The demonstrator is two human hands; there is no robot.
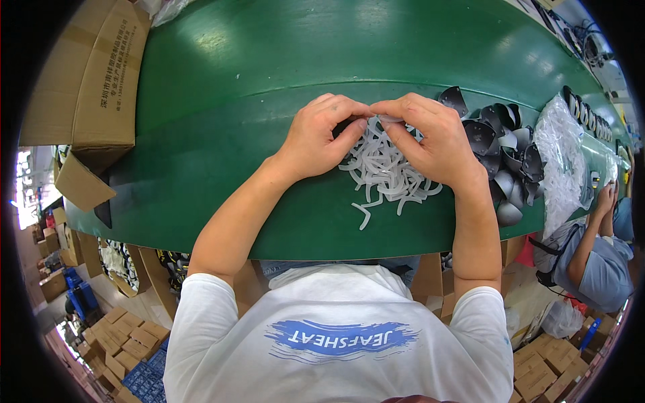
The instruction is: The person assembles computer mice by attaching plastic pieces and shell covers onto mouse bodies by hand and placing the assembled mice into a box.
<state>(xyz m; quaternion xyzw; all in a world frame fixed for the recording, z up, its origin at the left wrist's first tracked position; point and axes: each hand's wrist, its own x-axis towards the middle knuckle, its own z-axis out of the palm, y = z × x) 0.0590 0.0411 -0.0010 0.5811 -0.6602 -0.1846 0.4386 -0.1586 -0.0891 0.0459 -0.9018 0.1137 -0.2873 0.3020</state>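
My left hand (324, 131) is closed, thumb and fingers pinching a dark piece (344, 126) that is mostly hidden by the fingers; it resembles the black shells to the right. Against it, my right hand (433, 138) closes on a translucent white plastic strip (391, 119). The fingertips of both hands meet above a heap of bent translucent strips (386, 168) on the green table. Just right of my right hand lies a pile of black curved plastic shells (494, 134), some showing grey sides.
The green table (222, 60) stretches across. A cardboard box (107, 80) stands at its left end. Clear plastic bags (561, 158) and a row of dark curved parts (588, 114) lie at the right. Another person (591, 248) works there. Stacked cartons (124, 342) stand on the floor.
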